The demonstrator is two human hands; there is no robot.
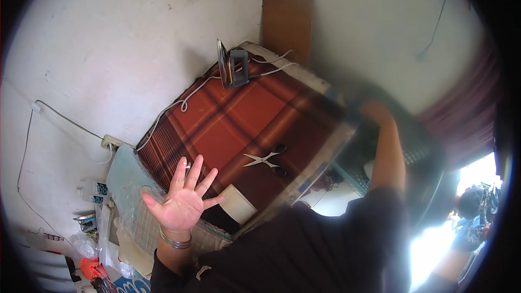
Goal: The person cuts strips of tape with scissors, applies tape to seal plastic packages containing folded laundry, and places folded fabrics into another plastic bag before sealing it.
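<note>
My left hand (182, 201) is raised palm up with its fingers spread, holding nothing; a ring and bracelets show on it. Close by its fingers, a white roll or folded piece (237, 204) lies on the red plaid cloth (225, 130). Black-handled scissors (266, 160) rest on the cloth with their blades apart. At the cloth's far end an iron (232, 66) stands upright, its pale cord trailing left. My right hand (374, 110) reaches to the far right by a dark green basket; its fingers are blurred and what it touches cannot be made out.
A brown board (286, 27) leans in the wall corner. On the left wall, a socket (110, 142) has cables running from it. Plastic bags and an orange item (92, 268) lie at the lower left. A dark red curtain (461, 111) hangs at the right, near a bright opening.
</note>
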